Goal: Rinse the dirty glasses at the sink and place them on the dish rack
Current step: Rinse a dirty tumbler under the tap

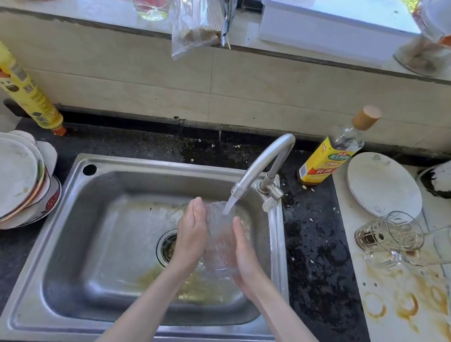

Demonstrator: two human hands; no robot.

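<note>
The glass (220, 236) is held over the sink (118, 243), mouth under the faucet (260, 166) stream so water flushes it. The left hand (192, 236) and right hand (244, 252) press flat, fingers straight, against opposite sides, steadying the slippery wall.

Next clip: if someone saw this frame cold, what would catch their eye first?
The clear glass held between the left hand and right hand over the steel sink, under the tap's running stream. Next, the glasses lying on their sides on the stained counter at right, and the stacked plates at far left.
</note>
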